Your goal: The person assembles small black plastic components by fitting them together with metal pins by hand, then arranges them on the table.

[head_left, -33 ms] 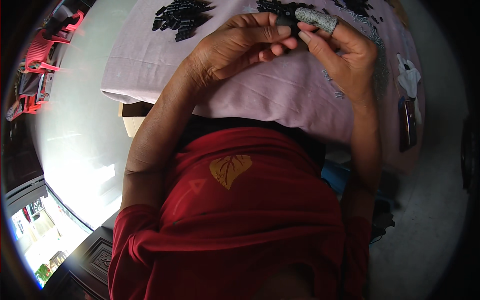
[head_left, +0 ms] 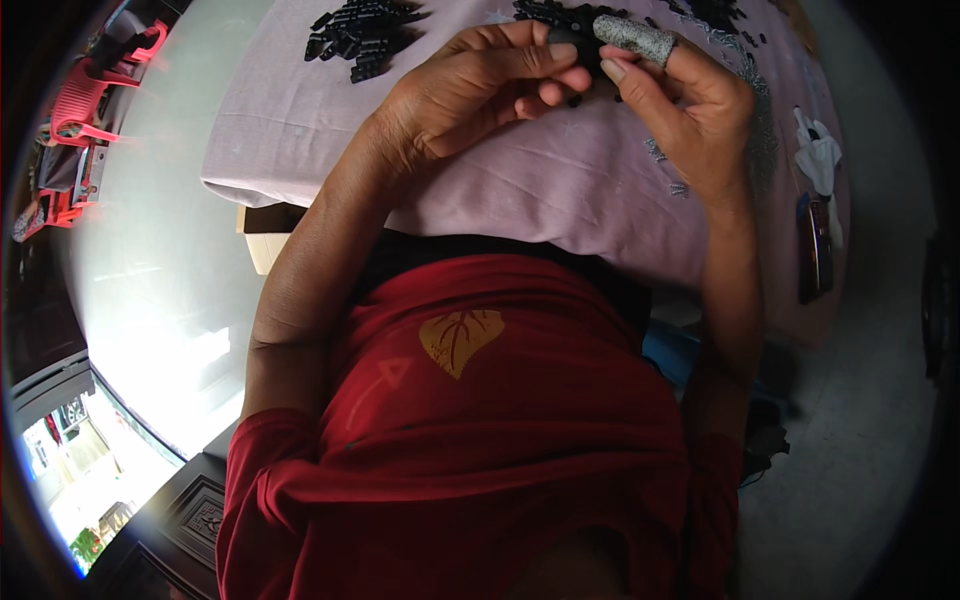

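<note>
My left hand (head_left: 480, 90) and my right hand (head_left: 690, 110) meet over the far edge of a table draped in a lilac cloth (head_left: 520, 190). Together they pinch a small black part (head_left: 578, 42) between the fingertips. A grey textured sleeve (head_left: 635, 38) covers my right index finger. One heap of similar black parts (head_left: 360, 35) lies on the cloth left of my hands, and another heap (head_left: 560, 12) lies just behind them. My forearms reach up from my red shirt (head_left: 480, 420).
Small silvery metal pieces (head_left: 762, 140) are scattered on the cloth at the right, by a white rag (head_left: 818, 150) and a dark flat object (head_left: 815, 250). A cardboard box (head_left: 265, 235) sits under the table's left corner. Red plastic chairs (head_left: 90, 90) stand far left.
</note>
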Demonstrator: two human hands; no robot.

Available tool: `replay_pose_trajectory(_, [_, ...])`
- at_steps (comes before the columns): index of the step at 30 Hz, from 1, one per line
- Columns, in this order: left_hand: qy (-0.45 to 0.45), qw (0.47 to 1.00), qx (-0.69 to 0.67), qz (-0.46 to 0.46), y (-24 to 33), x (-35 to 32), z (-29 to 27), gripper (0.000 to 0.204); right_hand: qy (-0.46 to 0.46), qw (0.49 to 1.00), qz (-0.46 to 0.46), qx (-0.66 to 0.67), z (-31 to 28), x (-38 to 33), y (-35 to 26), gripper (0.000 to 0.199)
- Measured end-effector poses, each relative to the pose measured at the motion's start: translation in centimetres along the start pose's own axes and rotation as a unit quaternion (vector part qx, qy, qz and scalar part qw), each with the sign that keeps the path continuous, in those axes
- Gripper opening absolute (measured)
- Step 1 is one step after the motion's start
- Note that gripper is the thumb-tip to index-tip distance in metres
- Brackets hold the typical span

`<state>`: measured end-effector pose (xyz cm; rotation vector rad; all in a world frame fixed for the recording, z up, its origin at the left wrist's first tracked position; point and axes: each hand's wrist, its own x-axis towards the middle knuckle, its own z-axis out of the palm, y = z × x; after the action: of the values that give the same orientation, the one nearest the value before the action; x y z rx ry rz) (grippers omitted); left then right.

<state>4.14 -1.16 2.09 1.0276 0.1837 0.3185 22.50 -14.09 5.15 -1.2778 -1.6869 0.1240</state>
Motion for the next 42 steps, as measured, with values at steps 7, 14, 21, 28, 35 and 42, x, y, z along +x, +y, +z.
replay_pose_trajectory(7, [0.008, 0.997, -0.064, 0.039, -0.4, 0.3, -1.1, 0.01, -0.151, 0.971, 0.086, -0.164, -0.1, -0.3, 0.4, 0.02])
replay_pose_trajectory(14, [0.034, 0.998, -0.036, 0.043, -0.3, 0.1, -0.7, 0.011, -0.113, 0.978, 0.04, -0.173, 0.7, -0.4, 0.6, 0.013])
replay_pose_trajectory(21, [0.033, 0.999, -0.009, 0.03, -0.3, 0.0, -0.4, 0.016, 0.005, 0.993, 0.116, 0.0, 0.2, -0.1, 0.9, 0.012])
replay_pose_trajectory(28, [0.028, 0.999, 0.003, 0.03, -0.4, 0.1, -0.6, 0.018, 0.001, 0.973, 0.215, 0.084, -0.7, -0.1, 0.4, 0.018])
replay_pose_trajectory(35, [0.003, 0.997, 0.036, 0.067, -0.5, 0.1, -0.5, 0.018, -0.021, 0.973, 0.199, 0.117, -0.3, 0.2, -0.4, 0.013])
replay_pose_trajectory(42, [-0.016, 0.992, 0.085, 0.091, -0.9, 0.2, -0.7, 0.018, -0.05, 0.977, 0.183, 0.103, -0.4, 0.0, 0.1, 0.011])
